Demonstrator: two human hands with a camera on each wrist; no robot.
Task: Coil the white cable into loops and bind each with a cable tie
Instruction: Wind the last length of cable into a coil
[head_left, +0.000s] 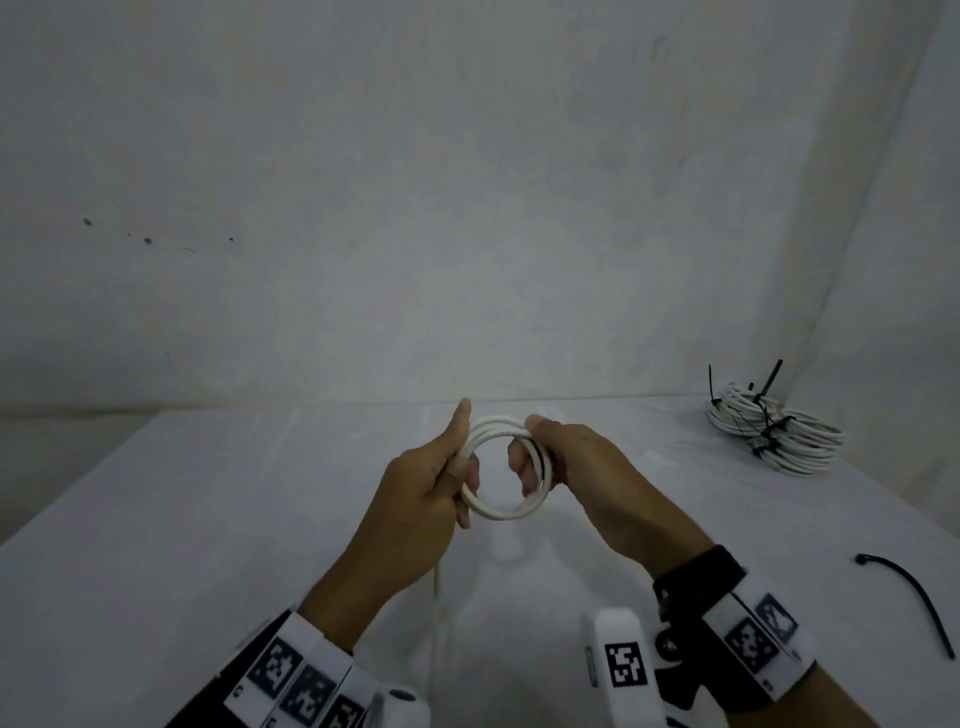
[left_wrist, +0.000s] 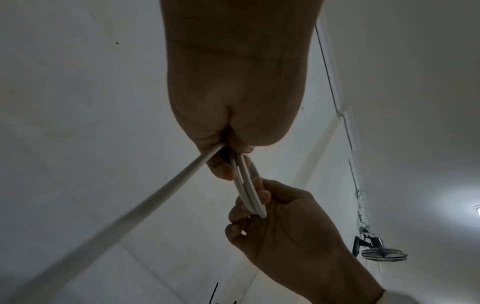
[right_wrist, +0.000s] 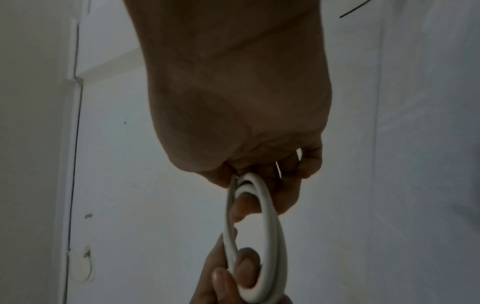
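A small coil of white cable (head_left: 506, 512) is held up over the table between both hands. My left hand (head_left: 441, 478) grips the coil's left side, thumb raised along it. My right hand (head_left: 550, 457) grips the right side, fingers curled through the ring, with a thin dark strip against the cable there. The cable's loose tail (head_left: 438, 587) hangs down from the left hand toward me. The left wrist view shows the coil (left_wrist: 249, 189) edge-on and the tail (left_wrist: 145, 205) running off lower left. In the right wrist view the coil (right_wrist: 270, 226) spans both hands.
A pile of bound white cable coils (head_left: 774, 428) with black ties sits at the table's back right, near the wall. One loose black cable tie (head_left: 919, 597) lies on the white table (head_left: 208, 519) at the right.
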